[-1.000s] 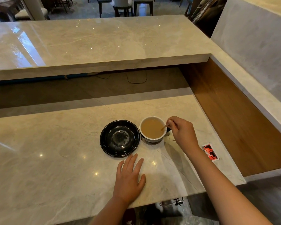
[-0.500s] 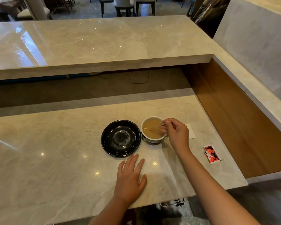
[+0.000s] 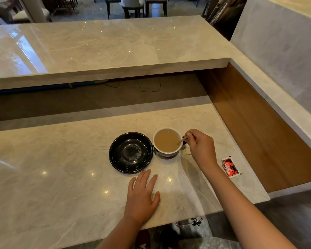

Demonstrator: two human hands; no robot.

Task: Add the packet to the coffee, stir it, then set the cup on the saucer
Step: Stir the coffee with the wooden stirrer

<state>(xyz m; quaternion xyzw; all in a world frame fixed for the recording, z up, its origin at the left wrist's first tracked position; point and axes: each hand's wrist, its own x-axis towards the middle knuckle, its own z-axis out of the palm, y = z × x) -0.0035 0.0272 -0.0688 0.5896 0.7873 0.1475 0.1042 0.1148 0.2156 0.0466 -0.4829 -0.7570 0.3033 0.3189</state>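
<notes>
Right hand (image 3: 201,148) swung the stirrer (image 3: 182,140) rightward in the cup (image 3: 166,141).

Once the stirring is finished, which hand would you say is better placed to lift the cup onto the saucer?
Probably the right hand: it is beside the cup, though it holds the stirrer. The left hand lies flat on the counter, in front of the saucer.

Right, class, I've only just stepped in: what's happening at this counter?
A person's right hand holds a wooden stir stick dipped in the coffee cup. The left hand lies flat on the marble counter. The cup stands beside the empty black saucer, not on it. A red packet lies to the right.
</notes>
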